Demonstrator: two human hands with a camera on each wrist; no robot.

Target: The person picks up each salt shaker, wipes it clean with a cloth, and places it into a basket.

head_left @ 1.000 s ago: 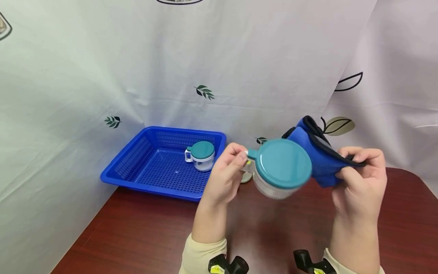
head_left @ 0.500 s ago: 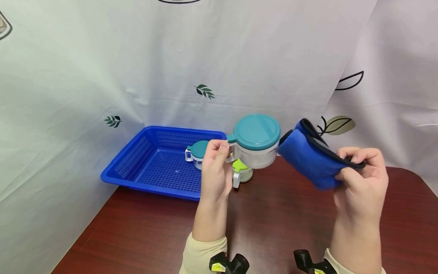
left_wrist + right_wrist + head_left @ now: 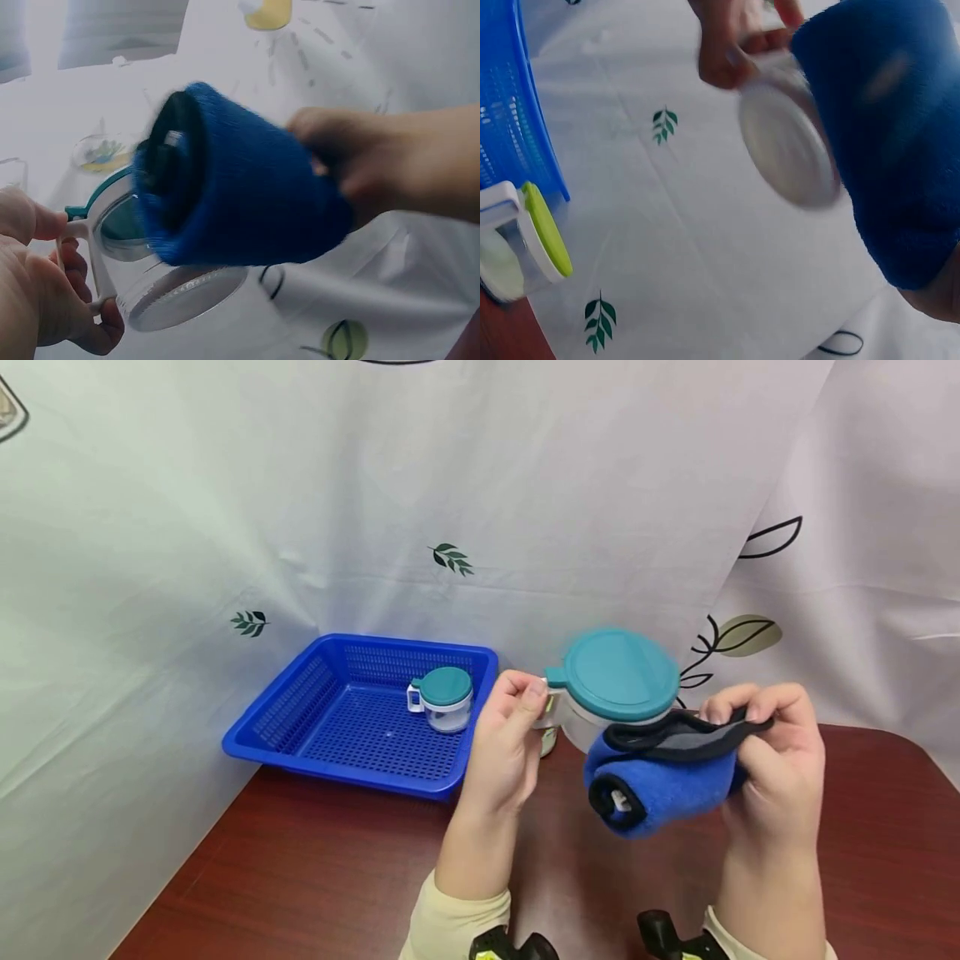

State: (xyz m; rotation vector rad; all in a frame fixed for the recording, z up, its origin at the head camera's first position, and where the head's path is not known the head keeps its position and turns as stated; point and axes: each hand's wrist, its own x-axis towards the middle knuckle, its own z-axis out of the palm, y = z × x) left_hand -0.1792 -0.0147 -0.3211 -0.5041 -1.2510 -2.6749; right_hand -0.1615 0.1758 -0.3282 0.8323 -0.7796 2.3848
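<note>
My left hand (image 3: 504, 743) grips the handle of a clear jar with a teal lid (image 3: 621, 672), held up over the table. A folded blue cloth with black edging (image 3: 667, 793) hangs from my right hand (image 3: 780, 760), pinched between thumb and fingers at its edge. In the head view the cloth covers the jar's lower front; whether they touch I cannot tell. From the left wrist, the cloth (image 3: 255, 180) stands in front of the jar's body (image 3: 180, 296). The right wrist view shows the jar's round base (image 3: 787, 146) beside the cloth.
A blue plastic basket (image 3: 262, 756) stands at the back left of the brown table (image 3: 315, 868). Inside it is a similar teal-lidded jar (image 3: 446, 697). A jar with a lime-green lid (image 3: 547, 232) stands beside the basket, mostly hidden behind my left hand in the head view.
Over the last half second the jar has come right and down, after rising leftward before that. The cloth has swung down and left, in front of the jar, with my right hand shifting slightly left.
</note>
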